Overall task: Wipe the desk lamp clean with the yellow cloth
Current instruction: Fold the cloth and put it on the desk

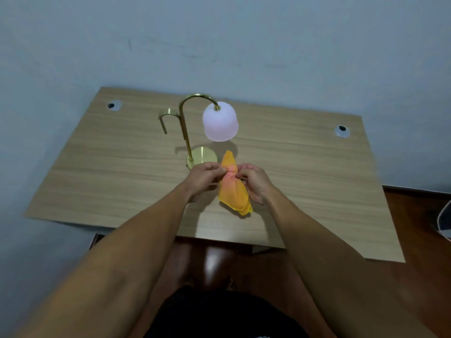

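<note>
Both hands pinch the soft, bunched yellow cloth (233, 184) at its waist, the left hand (205, 178) from nine o'clock and the right hand (253, 182) from three, holding it above the pale wood-grain desk (305, 181). Its long axis runs roughly twelve to six. The brass gooseneck desk lamp with frosted white dome shade (219, 121) stands at twelve o'clock, its smooth round base (203, 154) just beside the left hand, likely the nearer one for steadying.
</note>
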A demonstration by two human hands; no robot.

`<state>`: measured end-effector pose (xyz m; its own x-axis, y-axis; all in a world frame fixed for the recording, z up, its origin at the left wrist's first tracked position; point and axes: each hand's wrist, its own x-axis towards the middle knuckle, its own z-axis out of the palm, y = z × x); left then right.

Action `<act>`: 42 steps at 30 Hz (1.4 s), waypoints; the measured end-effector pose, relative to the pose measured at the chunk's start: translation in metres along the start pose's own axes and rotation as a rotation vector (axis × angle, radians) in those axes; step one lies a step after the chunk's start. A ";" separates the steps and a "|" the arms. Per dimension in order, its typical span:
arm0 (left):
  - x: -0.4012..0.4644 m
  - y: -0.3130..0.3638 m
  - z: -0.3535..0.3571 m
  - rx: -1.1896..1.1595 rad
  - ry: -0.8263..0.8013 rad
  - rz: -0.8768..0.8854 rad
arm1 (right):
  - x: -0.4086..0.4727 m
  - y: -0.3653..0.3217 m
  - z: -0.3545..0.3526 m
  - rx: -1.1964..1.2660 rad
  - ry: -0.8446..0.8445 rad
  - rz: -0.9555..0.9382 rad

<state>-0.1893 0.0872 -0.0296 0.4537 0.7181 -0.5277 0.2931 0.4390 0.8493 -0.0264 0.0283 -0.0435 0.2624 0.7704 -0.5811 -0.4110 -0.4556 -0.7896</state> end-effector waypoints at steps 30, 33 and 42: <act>-0.017 0.020 0.067 -0.228 -0.416 -0.246 | -0.075 -0.051 -0.110 -0.252 0.102 -0.223; -0.003 0.017 0.095 -0.308 -0.359 -0.268 | -0.068 -0.051 -0.136 -0.300 0.164 -0.235; 0.039 0.005 0.186 0.051 -0.041 -0.019 | -0.033 -0.029 -0.219 -0.468 0.282 -0.261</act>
<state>-0.0138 0.0173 -0.0482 0.4814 0.6866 -0.5449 0.3438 0.4239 0.8379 0.1678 -0.0816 -0.0451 0.5504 0.7643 -0.3360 0.1085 -0.4646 -0.8789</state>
